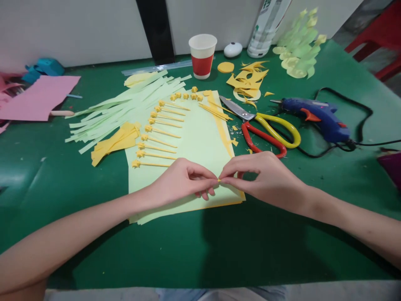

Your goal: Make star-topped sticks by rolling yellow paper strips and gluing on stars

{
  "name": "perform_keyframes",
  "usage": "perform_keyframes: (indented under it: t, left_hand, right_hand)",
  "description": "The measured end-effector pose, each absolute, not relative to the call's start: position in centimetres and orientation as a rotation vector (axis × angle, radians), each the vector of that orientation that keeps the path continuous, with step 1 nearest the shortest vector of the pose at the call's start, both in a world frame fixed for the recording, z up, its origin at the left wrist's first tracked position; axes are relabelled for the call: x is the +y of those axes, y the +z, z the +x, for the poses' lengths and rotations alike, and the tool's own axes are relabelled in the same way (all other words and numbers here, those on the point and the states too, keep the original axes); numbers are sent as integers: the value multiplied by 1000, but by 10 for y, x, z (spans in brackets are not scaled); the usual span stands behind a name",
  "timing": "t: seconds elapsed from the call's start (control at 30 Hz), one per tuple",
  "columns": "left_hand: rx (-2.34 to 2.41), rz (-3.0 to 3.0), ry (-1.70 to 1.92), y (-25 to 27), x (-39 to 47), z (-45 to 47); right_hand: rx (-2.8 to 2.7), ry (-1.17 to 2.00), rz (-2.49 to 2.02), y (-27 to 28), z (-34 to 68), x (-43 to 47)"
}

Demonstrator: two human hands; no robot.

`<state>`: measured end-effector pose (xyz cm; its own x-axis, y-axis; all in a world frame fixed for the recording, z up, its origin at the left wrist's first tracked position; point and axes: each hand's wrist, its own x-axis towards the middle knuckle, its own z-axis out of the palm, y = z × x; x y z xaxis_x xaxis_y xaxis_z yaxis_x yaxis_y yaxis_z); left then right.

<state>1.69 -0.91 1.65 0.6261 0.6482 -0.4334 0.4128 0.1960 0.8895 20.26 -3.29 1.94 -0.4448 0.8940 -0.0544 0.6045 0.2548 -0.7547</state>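
Yellow stemmed stars (151, 121): apparently done, left of scissors (247, 116).
Loose stars (185, 96): stemless.
Fingers (234, 165): I see left hand (184, 177), right hand (271, 179) pinching one scrap (219, 180).

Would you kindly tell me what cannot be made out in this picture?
Head view: yellow piece, very small, its shape mostly hidden by the left hand and right hand.
Head view: white container, top cut off by the upper edge.
Head view: purple object, cut off by the right edge.
Head view: red furniture, cut off by the right edge.

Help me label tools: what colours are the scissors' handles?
The scissors have one red handle and one yellow handle; see head view.
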Motion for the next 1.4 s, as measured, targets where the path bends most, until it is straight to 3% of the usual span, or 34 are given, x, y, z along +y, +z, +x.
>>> perform_keyframes:
  t: [0.3,0.6,0.93,1.17,1.4]
  left_hand:
    - [1019,1396,257,12,-11,19]
    - [1006,1279,365,13,-10,20]
    - [1036,1423,348,12,-12,20]
    - [1079,1434,334,12,-13,20]
    - [1072,1354,360,13,-13,21]
  right_hand:
    - [-1982,1210,-1512,22,202,-31]
    - [-1724,1622,-1462,24,211,-24]
    - [-1802,1376,-1465,19,200,-32]
    - [-1531,1700,-1479,14,199,-30]
    - [-1393,1821,-1445,15,200,-31]
